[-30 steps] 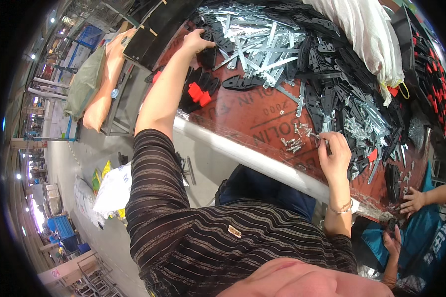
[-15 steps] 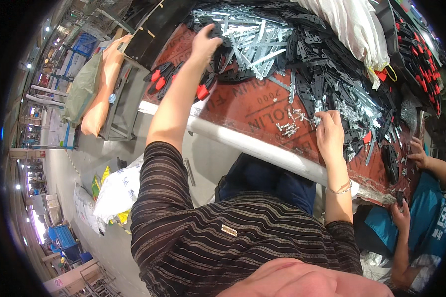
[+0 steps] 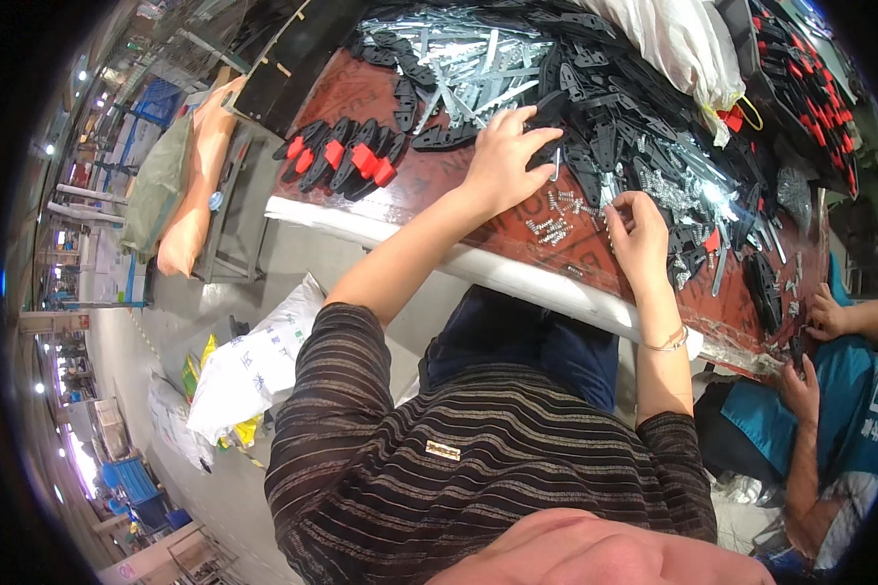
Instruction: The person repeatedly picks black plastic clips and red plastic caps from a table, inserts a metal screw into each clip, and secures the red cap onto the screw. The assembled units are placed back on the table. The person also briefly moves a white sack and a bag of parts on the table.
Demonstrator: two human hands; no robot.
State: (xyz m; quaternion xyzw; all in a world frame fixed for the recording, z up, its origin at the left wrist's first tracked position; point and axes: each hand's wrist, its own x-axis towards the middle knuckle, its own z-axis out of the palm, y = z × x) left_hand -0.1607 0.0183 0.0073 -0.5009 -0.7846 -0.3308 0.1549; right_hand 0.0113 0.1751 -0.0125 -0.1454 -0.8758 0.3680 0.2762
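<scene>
My left hand [image 3: 505, 164] is over the middle of the table, fingers curled about a long black plastic shell [image 3: 548, 105] that they partly hide. To its right, my right hand [image 3: 636, 234] has thumb and forefinger pinched together; whatever is between them is too small to make out. Small metal springs [image 3: 550, 230] lie loose on the red-brown tabletop [image 3: 449, 185] between the two hands. Beyond my left hand is a heap of shiny metal strips [image 3: 483, 63]. Black plastic shells [image 3: 605, 107] are piled to the right of the strips, with more springs and strips near my right hand.
Several black pieces with red parts [image 3: 337, 156] lie in a row at the table's left. A white sack [image 3: 688, 49] and a bin of red-and-black pieces [image 3: 815, 107] are at far right. A co-worker's hands [image 3: 812, 341] are at the right corner. White padding [image 3: 478, 261] lines the near edge.
My left hand has come right and nearer from the far-left heap, with a black plastic shell at its fingers. My right hand has shifted slightly left, and its fingertips have drawn together.
</scene>
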